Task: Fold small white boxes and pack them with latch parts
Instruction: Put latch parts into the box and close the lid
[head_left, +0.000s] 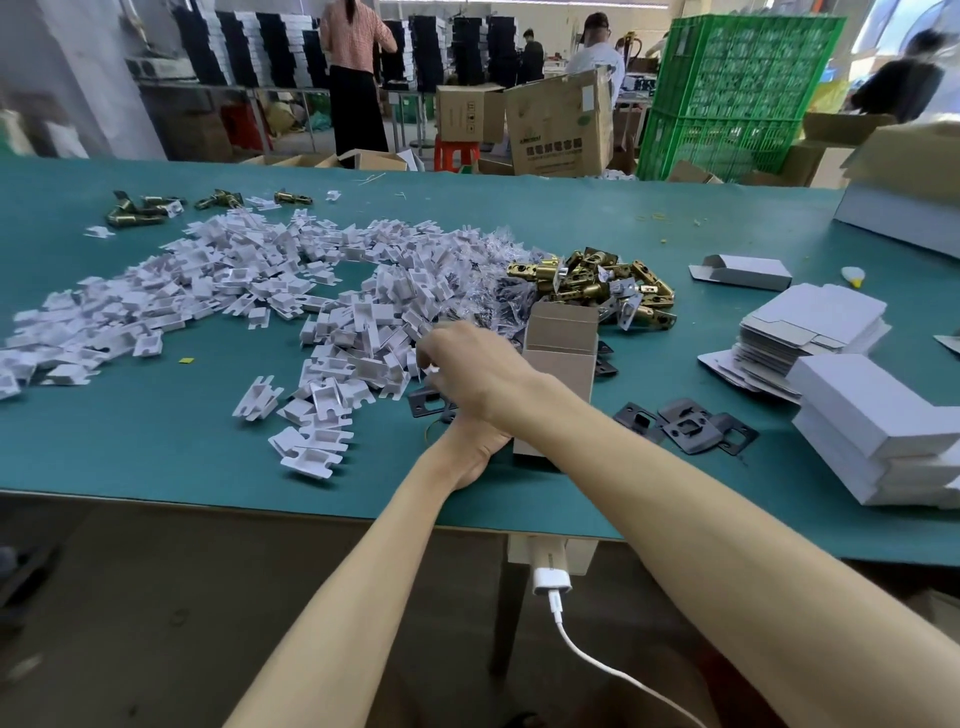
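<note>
Right hand (467, 374) pinched white insert (431, 370) at edge of insert pile (260, 280). Left hand (475, 449) lay against near end of open box (561, 338), fingers hidden under right wrist, grip unclear. Box brown inside, flap raised, just before brass latches (597, 280).

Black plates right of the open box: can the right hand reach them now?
Probably yes. The right hand is at the white inserts, but the black plates lie uncovered beside the open box, close to that forearm.
</note>
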